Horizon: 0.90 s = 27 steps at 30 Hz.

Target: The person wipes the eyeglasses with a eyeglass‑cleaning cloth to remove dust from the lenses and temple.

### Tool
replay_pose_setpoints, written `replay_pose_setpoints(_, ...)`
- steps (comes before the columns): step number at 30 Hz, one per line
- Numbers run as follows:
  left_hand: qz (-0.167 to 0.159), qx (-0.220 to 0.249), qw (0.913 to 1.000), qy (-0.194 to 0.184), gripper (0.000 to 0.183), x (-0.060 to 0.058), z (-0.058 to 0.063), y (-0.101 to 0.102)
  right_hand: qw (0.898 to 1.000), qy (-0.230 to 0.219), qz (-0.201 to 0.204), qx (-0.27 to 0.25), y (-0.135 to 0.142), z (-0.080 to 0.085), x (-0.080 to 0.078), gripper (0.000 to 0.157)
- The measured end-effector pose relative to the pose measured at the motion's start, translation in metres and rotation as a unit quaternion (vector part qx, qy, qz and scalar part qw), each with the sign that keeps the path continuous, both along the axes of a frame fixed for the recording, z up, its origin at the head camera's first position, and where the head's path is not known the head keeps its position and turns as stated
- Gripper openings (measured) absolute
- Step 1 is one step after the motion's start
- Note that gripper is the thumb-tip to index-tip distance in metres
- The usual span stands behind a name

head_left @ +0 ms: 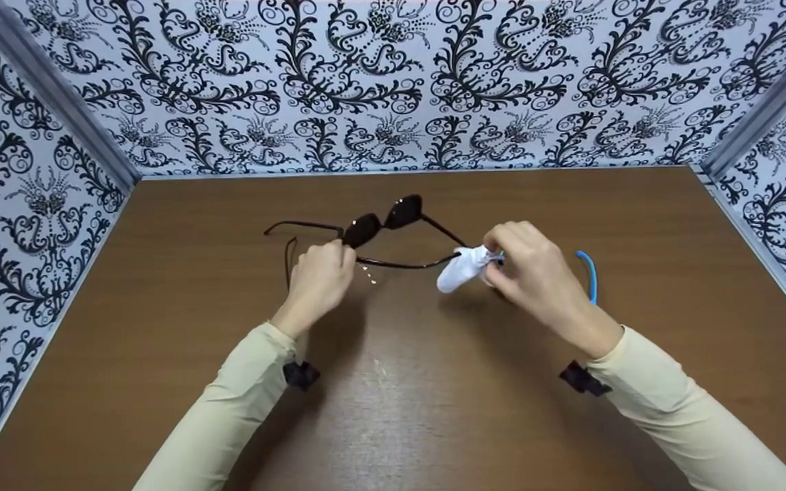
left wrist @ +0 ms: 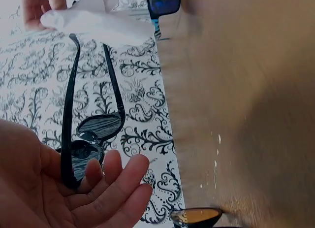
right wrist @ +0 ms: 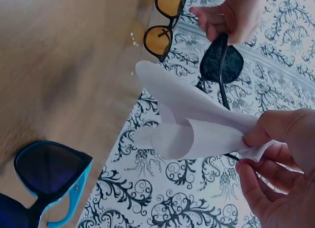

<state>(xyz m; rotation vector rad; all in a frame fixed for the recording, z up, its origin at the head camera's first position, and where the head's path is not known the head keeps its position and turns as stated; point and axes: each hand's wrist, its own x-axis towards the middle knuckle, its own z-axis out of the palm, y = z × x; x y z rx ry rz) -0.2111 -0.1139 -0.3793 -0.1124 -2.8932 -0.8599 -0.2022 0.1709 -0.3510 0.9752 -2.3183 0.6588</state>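
My left hand (head_left: pixel 321 273) pinches black sunglasses (head_left: pixel 404 211) at one front corner, near the hinge. In the left wrist view, the sunglasses' two temples (left wrist: pixel 69 114) stretch away from that hand toward a white cloth (left wrist: pixel 98 26). My right hand (head_left: pixel 536 269) pinches the gathered cloth between thumb and fingers, around the end of one temple. A loose flap of the cloth (right wrist: pixel 172 134) hangs out in the right wrist view. The sunglasses are held above the table with their dark lenses facing away from me.
Glasses with orange lenses (right wrist: pixel 158 41) lie on the brown table (head_left: pixel 393 409) by my left hand, which partly hides them in the head view. Dark sunglasses with blue temples (right wrist: pixel 74 203) lie by my right hand. Patterned panels (head_left: pixel 393 88) border the table at the back and sides.
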Motion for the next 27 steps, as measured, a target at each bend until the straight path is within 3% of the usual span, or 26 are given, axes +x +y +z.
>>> replay_pose_setpoints(13, 0.011, 0.043, 0.9985, -0.033, 0.035, -0.007, 0.002, -0.019, 0.997, 0.003, -0.017, -0.069, 0.028, 0.016, 0.003, 0.023)
replay_pose_setpoints(21, 0.012, 0.088, 0.9946, 0.054, 0.023, -0.007, 0.013, -0.021, 0.997, 0.002, -0.022, -0.081, 0.036, 0.017, 0.005, 0.024)
replay_pose_setpoints(27, 0.014, 0.081, 0.9887, 0.126, 0.018, -0.004, 0.017, -0.017, 0.997, 0.0, -0.023, -0.078, 0.037, 0.015, 0.005, 0.024)
